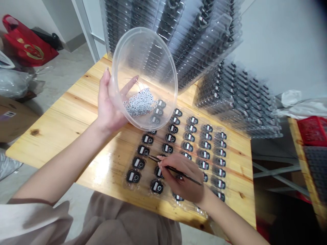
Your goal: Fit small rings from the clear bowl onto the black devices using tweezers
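My left hand (109, 105) holds a clear round plastic tub (163, 61), tilted so its inside faces me. Many small pale ring-shaped parts (140, 102) lie in a heap low in the tub. My right hand (182, 173) grips dark tweezers (176, 169) like a pen. Their tips are at a black part (143, 150) in the left column of a clear tray (153, 160). Whether the tips hold a ring is too small to tell. Rows of similar black parts, each with a white patch, fill the tray; my right hand hides several of them.
The tray lies on a wooden table (58, 119). Tall stacks of filled clear trays (173, 37) rise at its back, with a lower stack (237, 95) to the right. A red bag (30, 44) and a cardboard box (17, 119) are at the left; a red basket (313, 131) is at the right.
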